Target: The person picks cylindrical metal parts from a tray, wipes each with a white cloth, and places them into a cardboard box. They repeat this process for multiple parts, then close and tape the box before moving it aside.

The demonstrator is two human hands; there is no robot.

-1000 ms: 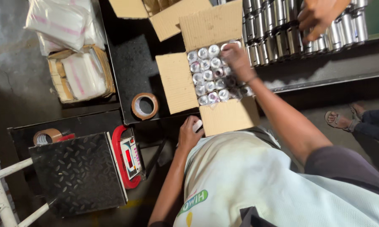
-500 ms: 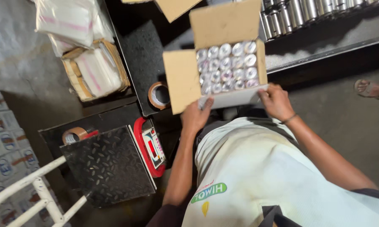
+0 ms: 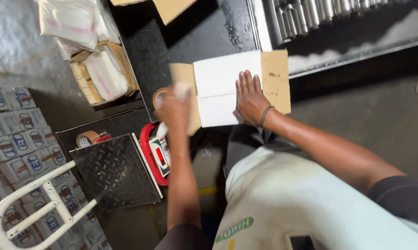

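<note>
A cardboard box [image 3: 276,78] sits on the black surface with its white top flaps [image 3: 218,88] folded shut. My right hand [image 3: 250,99] lies flat on the flaps with the fingers straight, and a band is around the wrist. My left hand [image 3: 174,111] is blurred at the box's left brown flap, over a roll of brown tape [image 3: 159,96]. It seems closed on a thin white object [image 3: 162,130] that sticks out above and below the fist. The cans inside the box are hidden.
A red scale display [image 3: 154,155] and a black checker-plate platform [image 3: 116,171] with a white tube frame [image 3: 33,217] lie below left. A second tape roll [image 3: 87,138], stacked printed cartons [image 3: 14,139], an open box of plastic bags [image 3: 104,74] and metal cans [image 3: 311,11] surround them.
The box's flaps were folded shut over the cans. My right hand moved from the box's front edge onto its top. My left hand shifted left towards the tape roll.
</note>
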